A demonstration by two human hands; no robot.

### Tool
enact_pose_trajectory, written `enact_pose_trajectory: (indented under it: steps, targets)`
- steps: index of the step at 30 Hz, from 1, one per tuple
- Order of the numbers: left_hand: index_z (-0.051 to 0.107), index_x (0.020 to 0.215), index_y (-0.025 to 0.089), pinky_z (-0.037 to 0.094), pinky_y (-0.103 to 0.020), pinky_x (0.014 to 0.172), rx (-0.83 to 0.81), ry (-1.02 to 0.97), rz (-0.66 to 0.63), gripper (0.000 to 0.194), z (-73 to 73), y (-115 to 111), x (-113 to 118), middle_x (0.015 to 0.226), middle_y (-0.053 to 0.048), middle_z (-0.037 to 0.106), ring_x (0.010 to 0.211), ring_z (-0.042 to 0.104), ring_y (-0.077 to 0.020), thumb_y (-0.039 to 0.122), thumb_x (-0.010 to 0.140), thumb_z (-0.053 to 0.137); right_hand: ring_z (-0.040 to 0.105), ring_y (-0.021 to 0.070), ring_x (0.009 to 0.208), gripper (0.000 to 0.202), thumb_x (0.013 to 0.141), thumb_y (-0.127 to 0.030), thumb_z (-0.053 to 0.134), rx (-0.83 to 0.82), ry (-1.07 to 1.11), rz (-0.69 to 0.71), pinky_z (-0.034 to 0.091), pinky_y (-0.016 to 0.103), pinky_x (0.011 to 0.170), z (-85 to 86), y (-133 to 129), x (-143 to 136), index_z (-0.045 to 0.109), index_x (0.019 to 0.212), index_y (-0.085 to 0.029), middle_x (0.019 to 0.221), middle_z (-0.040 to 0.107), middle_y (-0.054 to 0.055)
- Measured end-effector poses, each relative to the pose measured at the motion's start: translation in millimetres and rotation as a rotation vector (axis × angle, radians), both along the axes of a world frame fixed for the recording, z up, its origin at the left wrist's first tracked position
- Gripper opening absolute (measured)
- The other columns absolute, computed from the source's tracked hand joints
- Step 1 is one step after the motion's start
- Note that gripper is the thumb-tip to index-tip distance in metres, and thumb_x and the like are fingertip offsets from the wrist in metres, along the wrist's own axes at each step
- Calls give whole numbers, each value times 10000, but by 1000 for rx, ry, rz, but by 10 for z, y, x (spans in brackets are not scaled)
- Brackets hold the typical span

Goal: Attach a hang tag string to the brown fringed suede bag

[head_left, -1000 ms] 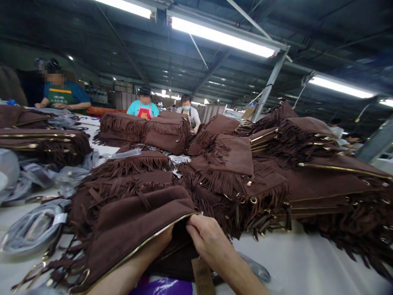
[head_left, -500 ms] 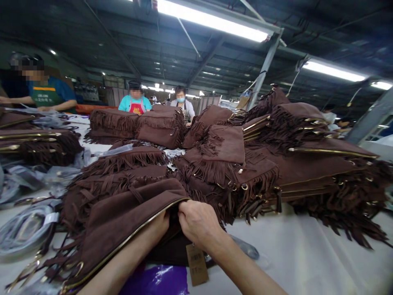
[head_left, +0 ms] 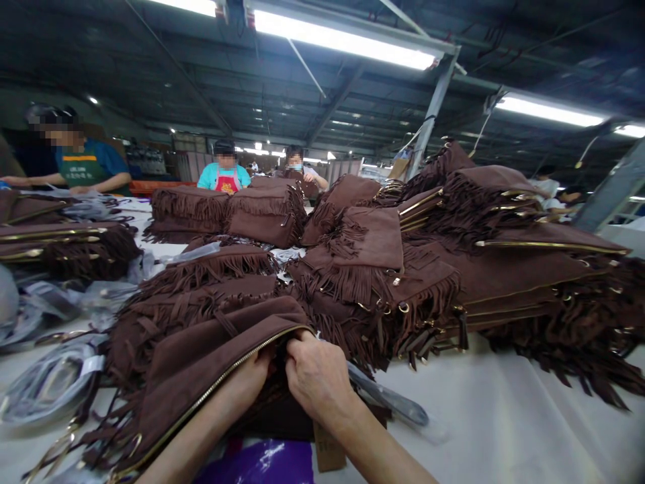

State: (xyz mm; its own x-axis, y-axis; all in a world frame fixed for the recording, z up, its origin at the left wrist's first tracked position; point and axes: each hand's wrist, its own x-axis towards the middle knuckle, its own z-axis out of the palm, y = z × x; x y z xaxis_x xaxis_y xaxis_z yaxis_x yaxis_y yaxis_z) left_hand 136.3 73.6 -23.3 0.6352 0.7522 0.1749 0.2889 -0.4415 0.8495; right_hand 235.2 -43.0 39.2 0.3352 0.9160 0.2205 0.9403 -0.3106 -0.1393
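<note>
A long white table [head_left: 504, 430] fills the lower view, heaped with stacks of brown fringed suede bags [head_left: 504, 269] that run from the right side back toward three other people standing at the far edge. Clear plastic sleeves [head_left: 45, 376] lie crumpled along the left side of the table. Nearest the camera lies one brown suede bag [head_left: 201, 363], tilted, its gold zipper [head_left: 222, 380] running diagonally from the lower left up to the middle, fringe spilling off to the left. Both forearms reach in from the bottom edge and meet at the upper end of the zipper. The right hand [head_left: 315, 376] is arched knuckles-up, fingers curled down over the bag's opening edge and pinching it. The left hand [head_left: 254, 376] is pressed against the right, its fingers tucked into the bag's mouth, so how tightly it grips cannot be told. A paper tag [head_left: 327, 454] hangs below the right wrist, and a purple plastic piece [head_left: 262, 464] lies under the bag.
</note>
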Motion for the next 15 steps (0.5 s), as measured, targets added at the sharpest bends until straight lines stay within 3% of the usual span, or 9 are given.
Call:
enact_pose_trajectory:
  steps: [3,7,12,15]
  targets:
    - [676,806,187,538,-365,652,-74,-12,54,282,-18,13,27,703,-36,700,625,639,-230,346,831,444,690,209,758,196,881,-176,514,-18,4,-10,376,291,561,-28,43,-12,704,861,-220,975,708,57]
    - [614,616,198,520,-381,637,-145,-3,125,264,-68,37,60,535,-24,613,557,610,-235,298,787,439,696,215,755,203,876,-166,515,-26,-4,-4,354,300,541,-61,51,3,709,886,-221,991,710,58]
    - [635,701,190,523,-346,598,-205,-31,111,209,-76,19,111,571,-11,630,551,613,-217,303,772,475,706,219,744,195,895,-169,517,-27,-24,1,349,296,525,-52,52,14,705,894,-221,1011,712,54]
    - [635,718,194,547,-370,660,-200,-46,80,189,18,-50,111,648,-29,669,632,643,-234,289,767,478,715,226,756,207,910,-150,510,-32,-27,2,391,287,543,-56,72,4,704,920,-220,1054,711,61]
